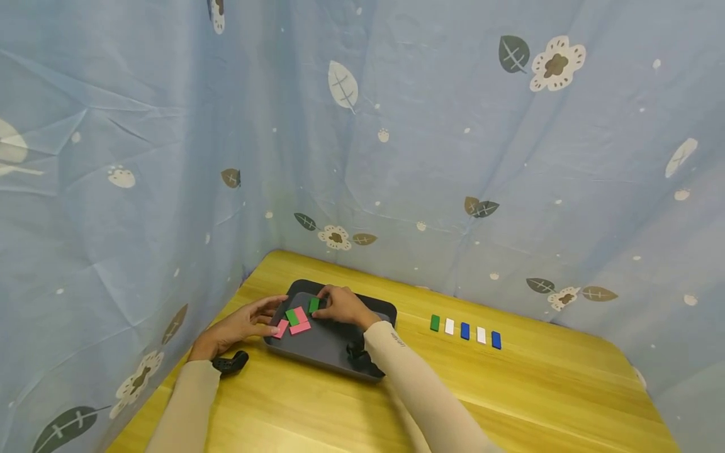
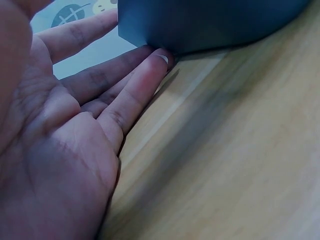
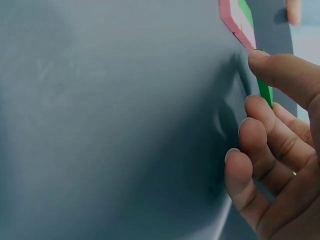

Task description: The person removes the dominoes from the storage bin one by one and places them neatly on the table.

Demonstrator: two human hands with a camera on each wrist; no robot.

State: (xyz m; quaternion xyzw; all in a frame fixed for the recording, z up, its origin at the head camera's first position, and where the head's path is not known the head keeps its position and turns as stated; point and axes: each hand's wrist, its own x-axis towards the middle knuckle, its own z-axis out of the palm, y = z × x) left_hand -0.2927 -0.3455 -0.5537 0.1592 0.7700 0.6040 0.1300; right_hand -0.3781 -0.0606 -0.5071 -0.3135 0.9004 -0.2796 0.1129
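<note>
A right hand (image 1: 342, 306) pinches a green block (image 1: 314, 306) between thumb and fingers inside a dark tray (image 1: 328, 350), near pink blocks (image 1: 300, 328); the left hand (image 1: 240, 326), fingers loosely extended, touches the tray's left end.

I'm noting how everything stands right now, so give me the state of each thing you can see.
Left hand, fingers touching the outside of the tray
Right hand, pinching a green block over the tray
Tray, open side up on the table
Pink blocks, in the tray
Second green block, in the tray among the pink blocks
Row of five blocks, spaced apart on the table
Curtain, hanging, creased
</note>
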